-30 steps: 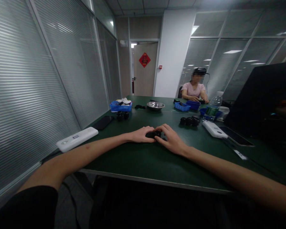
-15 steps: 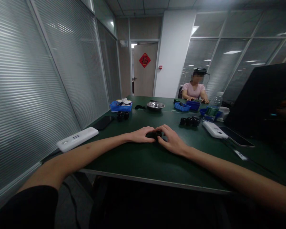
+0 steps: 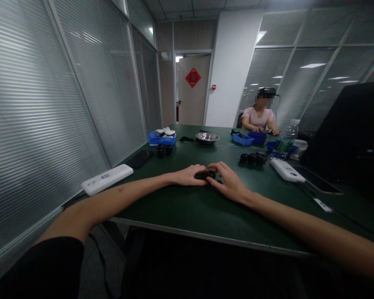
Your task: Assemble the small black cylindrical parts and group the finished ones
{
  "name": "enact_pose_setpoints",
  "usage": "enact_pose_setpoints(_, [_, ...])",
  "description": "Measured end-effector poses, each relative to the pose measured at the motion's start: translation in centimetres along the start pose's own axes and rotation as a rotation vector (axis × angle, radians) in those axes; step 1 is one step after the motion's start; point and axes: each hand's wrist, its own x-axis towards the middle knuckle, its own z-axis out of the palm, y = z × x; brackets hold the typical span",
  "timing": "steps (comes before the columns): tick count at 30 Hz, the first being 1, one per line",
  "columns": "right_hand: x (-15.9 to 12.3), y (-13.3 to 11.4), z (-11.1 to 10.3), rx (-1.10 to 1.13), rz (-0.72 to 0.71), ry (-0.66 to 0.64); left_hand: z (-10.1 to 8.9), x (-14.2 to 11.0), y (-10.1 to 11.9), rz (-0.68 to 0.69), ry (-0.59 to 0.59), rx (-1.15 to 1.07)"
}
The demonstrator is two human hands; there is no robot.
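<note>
Both hands are together over the middle of the dark green table (image 3: pixel 174 207), around a small black part with a rounded end (image 3: pixel 210 175). My left hand (image 3: pixel 188 175) curls around its left side, with the thumb along the near edge. From the right, my right hand (image 3: pixel 230 182) closes on the rounded end between thumb and fingertips. The part's exact kind is too dark to tell, and the fingers hide some of it. Similar black round pieces (image 3: pixel 252 158) sit in a cluster beyond my right hand. More black pieces (image 3: pixel 164 150) stand beyond my left hand.
A metal bowl (image 3: pixel 207 138) and blue baskets (image 3: pixel 162 138) (image 3: pixel 243 140) stand farther back. On the left lie a white power bank (image 3: pixel 107 178) and black phone (image 3: pixel 139 159). At right are a bottle (image 3: pixel 285 141), another white device (image 3: pixel 287 170), and a phone (image 3: pixel 318 180). A co-worker (image 3: pixel 258 116) sits opposite.
The view has turned slightly left, shifting everything rightward. My left hand keeps its hold; my right thumb drew back from the black part, then came in against it. The co-worker's hands have moved a little.
</note>
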Motion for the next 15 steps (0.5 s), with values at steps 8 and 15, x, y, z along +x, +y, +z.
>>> enact_pose_setpoints(8, [-0.05, 0.0, -0.05, 0.014, -0.024, 0.007, -0.05, 0.0, 0.07, -0.007, -0.004, -0.012])
enact_pose_setpoints(15, [-0.01, -0.08, -0.03, 0.037, -0.054, -0.033, 0.07, 0.0, -0.16, -0.008, 0.0, 0.009])
